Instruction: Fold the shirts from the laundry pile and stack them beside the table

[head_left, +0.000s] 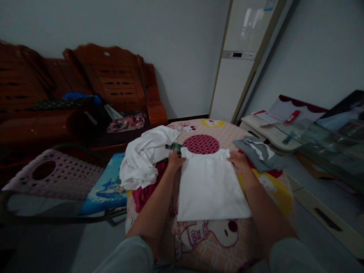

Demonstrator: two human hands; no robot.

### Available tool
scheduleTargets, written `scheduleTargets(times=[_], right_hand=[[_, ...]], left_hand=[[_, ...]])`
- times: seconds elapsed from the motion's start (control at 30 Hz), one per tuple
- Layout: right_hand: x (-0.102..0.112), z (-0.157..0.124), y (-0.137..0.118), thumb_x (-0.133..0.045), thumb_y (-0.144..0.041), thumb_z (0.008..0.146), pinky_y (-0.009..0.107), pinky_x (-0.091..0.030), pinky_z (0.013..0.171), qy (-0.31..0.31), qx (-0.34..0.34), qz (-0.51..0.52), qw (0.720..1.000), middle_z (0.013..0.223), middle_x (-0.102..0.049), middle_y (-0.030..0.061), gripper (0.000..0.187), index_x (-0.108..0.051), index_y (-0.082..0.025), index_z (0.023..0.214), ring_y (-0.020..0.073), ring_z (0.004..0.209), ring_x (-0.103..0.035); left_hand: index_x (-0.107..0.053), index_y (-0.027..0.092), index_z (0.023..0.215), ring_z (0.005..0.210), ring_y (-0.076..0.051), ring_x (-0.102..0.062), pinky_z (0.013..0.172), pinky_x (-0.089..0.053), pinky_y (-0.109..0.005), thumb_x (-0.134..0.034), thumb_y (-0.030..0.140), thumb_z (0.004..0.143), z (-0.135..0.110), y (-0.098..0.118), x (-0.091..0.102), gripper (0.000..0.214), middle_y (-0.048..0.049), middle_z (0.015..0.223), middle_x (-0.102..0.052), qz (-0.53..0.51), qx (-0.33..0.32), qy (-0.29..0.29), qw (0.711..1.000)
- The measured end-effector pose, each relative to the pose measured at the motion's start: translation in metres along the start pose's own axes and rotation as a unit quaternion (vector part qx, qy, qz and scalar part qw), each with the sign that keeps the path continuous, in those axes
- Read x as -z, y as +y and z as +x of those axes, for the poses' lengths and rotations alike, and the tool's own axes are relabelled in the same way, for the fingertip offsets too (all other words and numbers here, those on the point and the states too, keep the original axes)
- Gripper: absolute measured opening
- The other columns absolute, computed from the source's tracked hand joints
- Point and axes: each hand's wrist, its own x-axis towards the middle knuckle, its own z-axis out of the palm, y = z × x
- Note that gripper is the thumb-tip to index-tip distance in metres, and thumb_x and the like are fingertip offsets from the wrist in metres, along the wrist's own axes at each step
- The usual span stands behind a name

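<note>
A white T-shirt [212,189], folded into a flat, nearly rectangular shape, lies on the round table's patterned cloth [204,246]. Its far edge dips slightly between two raised corners. My left hand [176,161] pinches the far left corner, and my right hand [239,160] has its fingers closed on the far right corner. Beside my left hand is a crumpled heap of white cloth [148,151], with a dark red cloth [142,197] partly under it. A folded grey garment [256,155] with a white patch sits just beyond my right hand.
A pink woven chair [71,174] with a blue picture cushion [108,185] stands at the left. Behind it is a wooden sofa [110,79]. A tall white air conditioner [233,83] rises at the back. On the right, a glass-topped stand [321,144] adjoins a cabinet with papers [265,117].
</note>
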Motion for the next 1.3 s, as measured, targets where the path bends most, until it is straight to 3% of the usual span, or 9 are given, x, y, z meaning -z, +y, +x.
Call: scheduleTargets(times=[0.17, 0.3, 0.47, 0.53, 0.67, 0.8, 0.93, 1.03, 1.3], right_hand=[[0.000, 0.011, -0.003, -0.073, -0.019, 0.049, 0.030, -0.052, 0.051, 0.059, -0.044, -0.076, 0.994, 0.058, -0.067, -0.0006, 0.035, -0.074, -0.017, 0.084, 0.0204, 0.055, -0.064], [0.002, 0.005, -0.006, -0.070, -0.016, 0.055, 0.032, -0.054, 0.069, 0.100, 0.037, -0.161, 0.981, 0.070, -0.072, 0.0028, 0.029, -0.075, -0.019, 0.084, 0.0219, 0.071, -0.067], [-0.010, -0.022, -0.009, -0.058, -0.021, 0.079, 0.032, -0.050, 0.087, -0.080, 0.216, -0.301, 0.925, 0.098, -0.075, 0.0091, 0.025, -0.075, -0.017, 0.096, 0.0221, 0.092, -0.068], [-0.017, -0.032, -0.011, -0.058, -0.021, 0.082, 0.033, -0.047, 0.093, -0.130, 0.248, -0.371, 0.886, 0.104, -0.073, 0.0112, 0.026, -0.074, -0.017, 0.102, 0.0232, 0.100, -0.066], [-0.028, -0.037, -0.021, -0.065, -0.023, 0.081, 0.035, -0.043, 0.098, -0.141, 0.254, -0.473, 0.832, 0.111, -0.070, 0.0145, 0.033, -0.070, -0.015, 0.113, 0.0265, 0.106, -0.062], [-0.033, -0.029, -0.033, -0.069, -0.023, 0.075, 0.031, -0.046, 0.085, -0.159, 0.202, -0.479, 0.839, 0.098, -0.074, 0.0099, 0.022, -0.075, -0.017, 0.095, 0.0245, 0.094, -0.065], [-0.035, -0.020, -0.039, -0.072, -0.024, 0.070, 0.026, -0.045, 0.071, -0.177, 0.170, -0.483, 0.841, 0.083, -0.073, 0.0045, 0.010, -0.073, -0.018, 0.078, 0.0188, 0.079, -0.064], [-0.035, -0.018, -0.041, -0.073, -0.024, 0.070, 0.024, -0.043, 0.069, -0.189, 0.166, -0.481, 0.840, 0.084, -0.073, 0.0057, 0.011, -0.072, -0.016, 0.078, 0.0178, 0.079, -0.063], [-0.032, -0.029, -0.043, -0.066, -0.019, 0.073, 0.025, -0.042, 0.072, -0.194, 0.188, -0.468, 0.841, 0.087, -0.074, 0.0063, 0.011, -0.073, -0.016, 0.081, 0.0190, 0.083, -0.064]], left_hand=[[-0.057, 0.012, 0.120, 0.075, -0.018, -0.067, 0.073, -0.053, -0.028, -0.077, 0.014, 0.066, 0.001, 0.002, 0.005, 0.057, -0.0039, 0.082, -0.071, -0.041, 0.064, -0.003, 0.997], [-0.063, 0.015, 0.116, 0.091, -0.019, -0.067, 0.085, -0.052, -0.030, -0.067, 0.013, 0.074, -0.015, 0.002, 0.011, 0.042, -0.0081, 0.104, -0.071, 0.045, -0.047, 0.064, 0.996], [-0.070, 0.019, 0.109, 0.102, -0.021, -0.064, 0.094, -0.047, -0.031, -0.062, 0.022, 0.083, -0.033, 0.010, 0.011, 0.027, -0.0079, 0.111, -0.071, 0.136, -0.188, -0.104, 0.967], [-0.071, 0.019, 0.109, 0.106, -0.023, -0.062, 0.098, -0.044, -0.034, -0.063, 0.024, 0.083, -0.037, 0.016, 0.006, 0.028, -0.0096, 0.110, -0.070, 0.196, -0.218, -0.118, 0.949], [-0.072, 0.018, 0.106, 0.104, -0.028, -0.062, 0.096, -0.042, -0.038, -0.064, 0.032, 0.084, -0.040, 0.028, -0.003, 0.028, -0.0129, 0.104, -0.070, 0.291, -0.242, -0.108, 0.919], [-0.071, 0.017, 0.102, 0.105, -0.028, -0.062, 0.093, -0.043, -0.036, -0.067, 0.031, 0.082, -0.035, 0.038, -0.009, 0.025, -0.0131, 0.105, -0.070, 0.316, -0.233, -0.121, 0.912], [-0.066, 0.017, 0.109, 0.100, -0.022, -0.065, 0.085, -0.046, -0.028, -0.066, 0.030, 0.083, -0.028, 0.044, -0.013, 0.030, -0.0097, 0.109, -0.070, 0.300, -0.174, -0.163, 0.924], [-0.065, 0.017, 0.111, 0.102, -0.022, -0.065, 0.086, -0.047, -0.027, -0.065, 0.031, 0.083, -0.025, 0.046, -0.016, 0.031, -0.0095, 0.112, -0.070, 0.306, -0.153, -0.177, 0.923], [-0.067, 0.019, 0.111, 0.106, -0.020, -0.065, 0.091, -0.046, -0.025, -0.065, 0.025, 0.082, -0.023, 0.038, -0.021, 0.030, -0.0064, 0.114, -0.071, 0.239, -0.187, -0.181, 0.936]])
